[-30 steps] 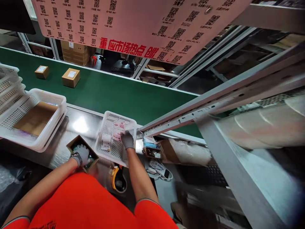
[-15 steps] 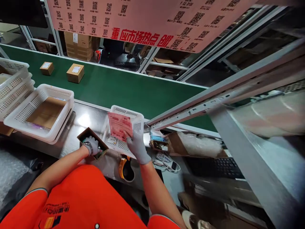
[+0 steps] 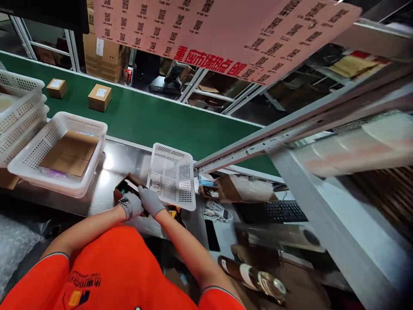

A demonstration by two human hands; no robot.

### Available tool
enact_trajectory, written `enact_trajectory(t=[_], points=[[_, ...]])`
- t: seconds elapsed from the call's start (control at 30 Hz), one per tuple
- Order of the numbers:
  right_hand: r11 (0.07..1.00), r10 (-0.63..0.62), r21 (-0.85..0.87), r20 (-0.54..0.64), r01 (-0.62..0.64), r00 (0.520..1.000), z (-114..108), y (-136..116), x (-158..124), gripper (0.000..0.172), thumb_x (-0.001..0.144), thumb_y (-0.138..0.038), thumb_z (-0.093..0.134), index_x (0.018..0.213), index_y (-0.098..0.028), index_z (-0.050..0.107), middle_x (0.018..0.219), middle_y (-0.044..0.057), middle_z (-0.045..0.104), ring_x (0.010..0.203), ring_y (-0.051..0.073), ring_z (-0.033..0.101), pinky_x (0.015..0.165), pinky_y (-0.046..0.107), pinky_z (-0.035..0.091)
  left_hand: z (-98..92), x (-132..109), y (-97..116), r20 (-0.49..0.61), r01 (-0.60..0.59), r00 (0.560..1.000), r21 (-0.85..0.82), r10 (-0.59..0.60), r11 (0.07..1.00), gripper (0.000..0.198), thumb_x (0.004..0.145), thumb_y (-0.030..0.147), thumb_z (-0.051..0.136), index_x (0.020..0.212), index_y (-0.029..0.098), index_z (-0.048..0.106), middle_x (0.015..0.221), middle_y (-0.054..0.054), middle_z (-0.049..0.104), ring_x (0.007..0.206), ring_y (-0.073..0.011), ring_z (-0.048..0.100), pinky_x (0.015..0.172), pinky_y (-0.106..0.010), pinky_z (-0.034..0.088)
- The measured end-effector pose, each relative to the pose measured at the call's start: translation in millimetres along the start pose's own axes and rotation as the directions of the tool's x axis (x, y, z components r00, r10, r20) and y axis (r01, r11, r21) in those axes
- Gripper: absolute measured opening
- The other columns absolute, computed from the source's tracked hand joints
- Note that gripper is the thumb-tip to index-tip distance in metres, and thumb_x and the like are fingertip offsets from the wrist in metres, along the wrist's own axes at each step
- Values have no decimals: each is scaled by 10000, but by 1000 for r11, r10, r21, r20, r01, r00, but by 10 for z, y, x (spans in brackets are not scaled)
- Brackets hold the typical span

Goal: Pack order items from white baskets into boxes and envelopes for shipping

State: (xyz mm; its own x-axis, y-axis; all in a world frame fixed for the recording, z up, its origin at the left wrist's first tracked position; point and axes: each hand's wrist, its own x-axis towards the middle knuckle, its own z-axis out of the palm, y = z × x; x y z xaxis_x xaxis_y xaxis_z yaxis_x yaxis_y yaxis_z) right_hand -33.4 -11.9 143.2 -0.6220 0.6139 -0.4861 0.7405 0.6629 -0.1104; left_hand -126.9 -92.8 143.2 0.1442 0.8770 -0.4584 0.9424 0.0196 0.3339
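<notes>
A small open cardboard box (image 3: 120, 193) sits on the metal table, with something green and a whitish strip inside. My left hand (image 3: 132, 205), gloved in grey with a watch at the wrist, is at the box's near side; its fingers are hidden. My right hand (image 3: 149, 200), also gloved, reaches over the box's right side beside the left one, fingertips down in the opening and out of clear sight. Just right of the hands stands a white perforated basket (image 3: 176, 181) with a label inside. The pink sheet cannot be seen now.
Stacked white baskets (image 3: 97, 161) stand at the left, the top one holding flat cardboard (image 3: 70, 153). Behind runs a green conveyor (image 3: 145, 116) with two small boxes. A metal post (image 3: 309, 202), keyboard (image 3: 277, 212) and phone (image 3: 212, 235) are at the right.
My right hand has moved left and down from above the white basket to the cardboard box. The pink sheet it held is no longer visible. The view has shifted slightly.
</notes>
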Motion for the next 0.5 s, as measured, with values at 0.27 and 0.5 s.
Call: enact_trajectory(t=[0.27, 0.5], points=[[996, 14, -88, 99, -6, 995, 155, -11, 250, 348, 1115, -95, 490, 1384, -80, 710, 1305, 270, 816, 1192, 322, 830, 1023, 402, 627, -24, -29, -88, -53, 17, 998, -12, -18, 1000, 503, 1058, 438, 626, 1248, 22, 836, 1287, -324, 785, 1273, -474, 707, 1051, -566, 553], [992, -112, -62, 38, 114, 993, 227, 119, -24, 325, 1064, -98, 558, 1315, -135, 760, 1317, 186, 825, 1153, 278, 807, 1003, 345, 591, 159, -194, -291, -360, -17, 933, -106, -22, 994, 667, 903, 542, 817, 1356, 65, 703, 1419, -291, 671, 1274, -434, 659, 1040, -511, 558]])
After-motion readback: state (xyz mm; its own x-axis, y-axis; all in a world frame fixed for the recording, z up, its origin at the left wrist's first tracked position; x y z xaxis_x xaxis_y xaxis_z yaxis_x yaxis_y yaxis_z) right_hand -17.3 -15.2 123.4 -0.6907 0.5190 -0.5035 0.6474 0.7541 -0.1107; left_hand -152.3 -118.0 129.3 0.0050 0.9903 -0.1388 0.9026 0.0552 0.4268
